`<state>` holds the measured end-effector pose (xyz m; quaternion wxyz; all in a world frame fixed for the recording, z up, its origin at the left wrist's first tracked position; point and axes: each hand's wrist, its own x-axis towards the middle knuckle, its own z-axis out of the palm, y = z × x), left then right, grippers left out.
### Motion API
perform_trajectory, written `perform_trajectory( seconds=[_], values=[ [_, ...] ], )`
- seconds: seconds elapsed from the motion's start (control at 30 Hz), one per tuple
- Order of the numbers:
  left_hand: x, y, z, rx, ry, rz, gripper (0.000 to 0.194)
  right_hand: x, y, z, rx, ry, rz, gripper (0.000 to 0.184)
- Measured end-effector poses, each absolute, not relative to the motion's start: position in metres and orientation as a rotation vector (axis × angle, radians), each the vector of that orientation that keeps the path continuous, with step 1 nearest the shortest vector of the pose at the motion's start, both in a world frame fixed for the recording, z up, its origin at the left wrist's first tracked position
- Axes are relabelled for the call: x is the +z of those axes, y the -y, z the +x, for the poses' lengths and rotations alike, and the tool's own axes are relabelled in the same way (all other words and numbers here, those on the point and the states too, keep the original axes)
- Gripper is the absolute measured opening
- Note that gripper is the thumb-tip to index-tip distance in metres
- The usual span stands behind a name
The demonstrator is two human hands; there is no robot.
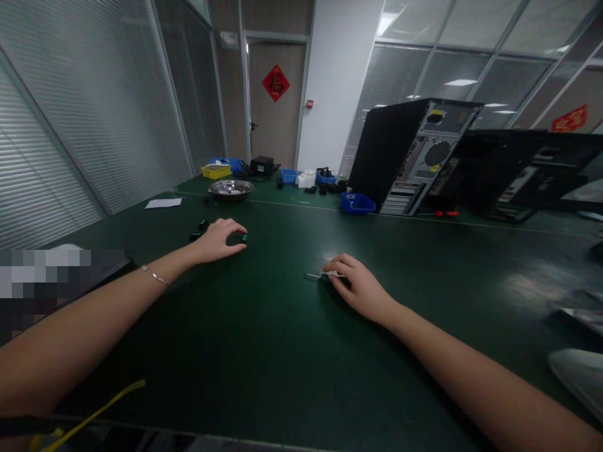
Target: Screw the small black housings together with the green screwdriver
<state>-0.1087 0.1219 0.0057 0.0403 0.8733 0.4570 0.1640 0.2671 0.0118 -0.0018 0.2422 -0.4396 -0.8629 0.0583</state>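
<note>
Between the thumb and fingertips of my left hand (220,240) is a small dark piece with a green face (244,238); its exact kind is too small to make out. Just behind that wrist, two more small black pieces (195,236) lie on the green tabletop (273,351). My right hand (357,284) is closed over the handle of a screwdriver (313,276), low at the table surface. The thin metal shaft points left, toward the middle of the table, while the fingers partly cover the handle.
A round metal bowl (231,189) stands beyond my left hand, near a white paper (163,203). Blue bin (358,203) and black computer tower (409,154) are at back right. A yellow tray (216,171) sits far back. A yellow strap (113,398) crosses the near edge.
</note>
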Motion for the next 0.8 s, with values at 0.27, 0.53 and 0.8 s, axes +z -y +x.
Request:
perform_trajectory(
  seconds=[0.27,0.53,0.8],
  values=[
    [-0.007,-0.149,-0.154,0.191,-1.811,2.709,0.052,-0.008,-0.016,0.268,0.294,2.376,-1.158,0.020],
    [0.016,-0.148,-0.183,-0.005,-2.028,2.543,0.071,-0.005,-0.014,0.267,0.270,2.396,-1.149,0.021],
    [0.035,-0.135,-0.200,-0.237,-1.898,2.442,0.040,-0.004,-0.015,0.267,0.271,2.387,-1.151,0.020]
  ],
)
